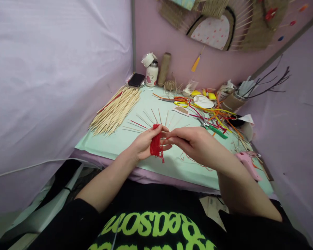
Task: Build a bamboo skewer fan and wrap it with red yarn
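Note:
My left hand [145, 141] holds a bundle of red thread [155, 143], its thumb pressed over the top and loose strands hanging below. Close beside it, my right hand [189, 139] is closed in a pinch at the thread, fingertips near the left fingers; the strand between them is too fine to make out fully. Behind the hands, several thin sticks [141, 122] fan out over the light green table [114, 145], one of them coloured red. A loose red strand [195, 161] trails on the table under my right forearm.
At the left lies a big pile of wooden sticks [116, 111]. A phone [136, 80], a white bottle [151, 74] and a twine spool [164, 69] stand behind. Green-handled pliers [215, 130] and coloured cords [219, 113] lie right, with a pink glue gun [249, 165] nearer.

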